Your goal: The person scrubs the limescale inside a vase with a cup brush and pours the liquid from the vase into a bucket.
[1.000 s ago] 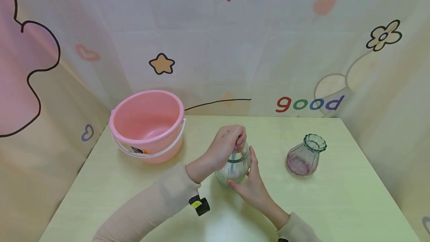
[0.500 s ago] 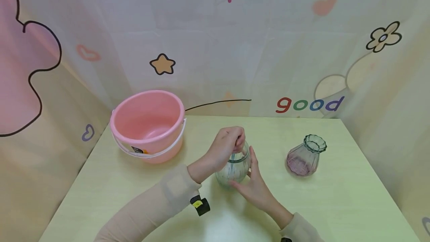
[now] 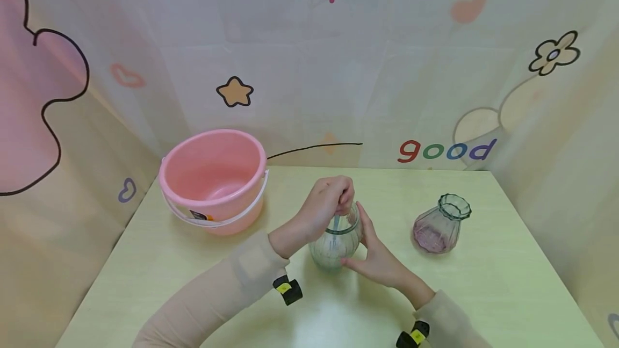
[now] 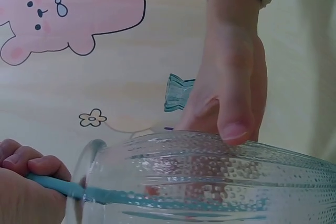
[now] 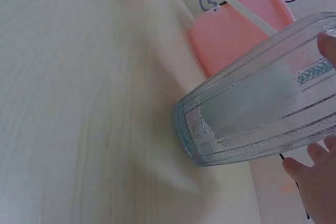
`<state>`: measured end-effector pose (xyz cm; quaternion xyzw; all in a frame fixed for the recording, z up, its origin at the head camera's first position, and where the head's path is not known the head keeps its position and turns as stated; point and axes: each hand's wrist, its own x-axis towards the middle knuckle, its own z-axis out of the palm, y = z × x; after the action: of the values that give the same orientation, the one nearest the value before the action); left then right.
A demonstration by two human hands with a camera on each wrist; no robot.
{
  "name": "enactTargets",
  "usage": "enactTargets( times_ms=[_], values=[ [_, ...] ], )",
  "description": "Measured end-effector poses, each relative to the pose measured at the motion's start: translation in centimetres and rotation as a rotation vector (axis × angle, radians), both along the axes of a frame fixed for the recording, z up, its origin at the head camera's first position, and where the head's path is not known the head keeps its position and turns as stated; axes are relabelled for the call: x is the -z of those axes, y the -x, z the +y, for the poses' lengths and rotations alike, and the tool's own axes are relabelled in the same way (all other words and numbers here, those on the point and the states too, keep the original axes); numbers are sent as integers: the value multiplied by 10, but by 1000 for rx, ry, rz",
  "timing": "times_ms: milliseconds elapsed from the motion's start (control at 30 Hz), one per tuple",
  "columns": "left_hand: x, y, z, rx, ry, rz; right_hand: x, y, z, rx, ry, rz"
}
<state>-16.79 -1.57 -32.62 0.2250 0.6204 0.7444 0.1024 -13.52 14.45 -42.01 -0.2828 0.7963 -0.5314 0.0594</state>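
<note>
A ribbed clear glass vase (image 3: 333, 251) is in the middle of the table, its mouth upward in the head view. My left hand (image 3: 326, 203) is at the mouth, fingers curled round a thin light-blue handle (image 4: 55, 183) that runs down into the glass. What the handle ends in is blurred by the textured glass. My right hand (image 3: 379, 259) holds the vase from the right side, thumb in front and fingers behind. In the right wrist view the vase's thick base (image 5: 189, 135) is close to the table; I cannot tell whether it touches.
At the back left stands a pink bucket (image 3: 237, 219) with a white handle (image 3: 217, 224). A second glass vase (image 3: 437, 227), tinted purple below, is tilted to one side at the right. A printed curtain (image 3: 290, 69) hangs behind the pale table (image 3: 508, 283).
My right hand has shifted a little to the right along the vase, its thumb now nearer the vase's right side. My left hand has risen slightly with the handle.
</note>
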Motion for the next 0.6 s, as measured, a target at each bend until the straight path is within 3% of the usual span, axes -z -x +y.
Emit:
enactTargets(
  times_ms=[267,600],
  values=[
    [-9,-3,0,18,-8,10,3,7,2,-52,14,-20],
    [-38,-9,-5,34,-43,-5,6,16,5,-96,62,-81]
  ],
)
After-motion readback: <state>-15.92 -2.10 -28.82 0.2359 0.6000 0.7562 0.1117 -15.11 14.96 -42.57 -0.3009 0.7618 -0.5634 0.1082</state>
